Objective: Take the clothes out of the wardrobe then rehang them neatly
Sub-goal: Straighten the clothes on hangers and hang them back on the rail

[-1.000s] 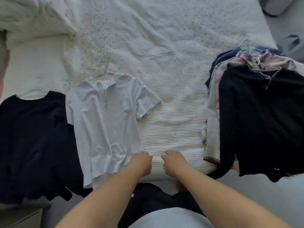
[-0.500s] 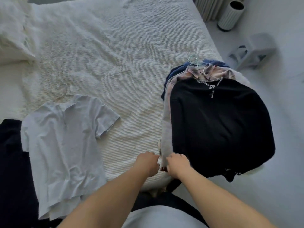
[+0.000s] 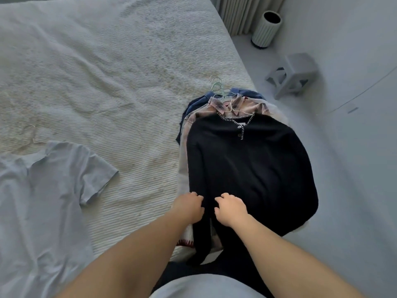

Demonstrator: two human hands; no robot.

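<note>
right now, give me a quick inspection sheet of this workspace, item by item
surface: white textured bedspread, wrinkled
job's things: black top on top of a pile of hangered clothes at the bed's right edge; plaid shirt and blue garment beneath; hanger hooks bunched at the far end; pale t-shirt lying flat on the left
clutter: nothing seen
hands: left hand and right hand on the black top's lower part, fingers curled; grip unclear
cables: nothing seen
surroundings: ribbed cylinder, grey stool on the floor
</note>
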